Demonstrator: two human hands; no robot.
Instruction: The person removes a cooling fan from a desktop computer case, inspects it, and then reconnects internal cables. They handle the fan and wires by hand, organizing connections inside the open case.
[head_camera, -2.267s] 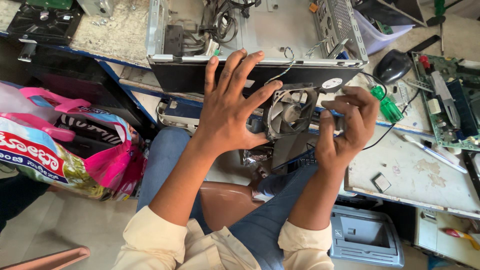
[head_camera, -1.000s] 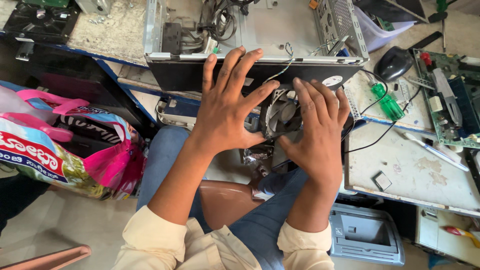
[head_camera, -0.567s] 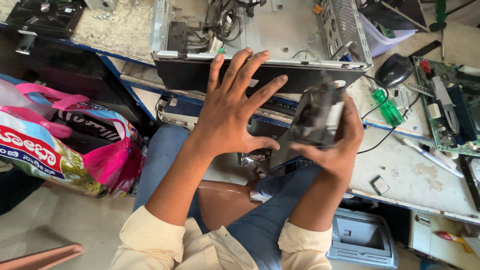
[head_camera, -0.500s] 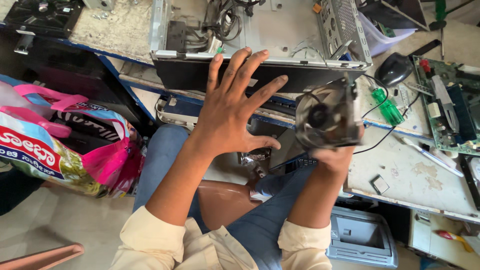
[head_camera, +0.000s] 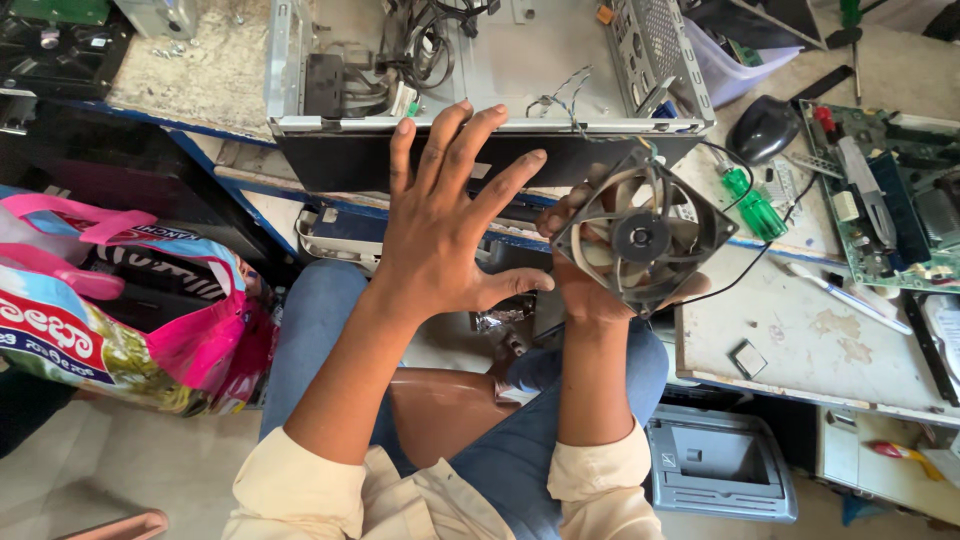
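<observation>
While the bench (head_camera: 820, 340) runs across the top and right of the frame, an opened computer case (head_camera: 480, 70) lies on it at the upper middle, its metal tray showing loose cables and a perforated side panel. At the left edge of the frame a bright pink and multicoloured bag (head_camera: 110, 320) stands beside the person's blue-trousered knee. A green circuit board (head_camera: 885, 190) rests on the bench at the far right, and a grey plastic tray-like part (head_camera: 720, 460) sits below the bench edge at the lower right.

The left hand (head_camera: 440, 230) hovers in the middle of the frame in front of the case's dark front edge, its fingers spread wide and holding nothing. Just to its right, the right hand (head_camera: 590, 285) grips a square grey cooling fan (head_camera: 640, 235) from behind and below, fingers wrapped round the frame, the blades and hub turned up toward the camera. A thin black wire runs from the fan toward the bench.

A black computer mouse (head_camera: 765, 125) lies at the upper right, and a green-handled screwdriver (head_camera: 752, 205) lies just right of the fan.
</observation>
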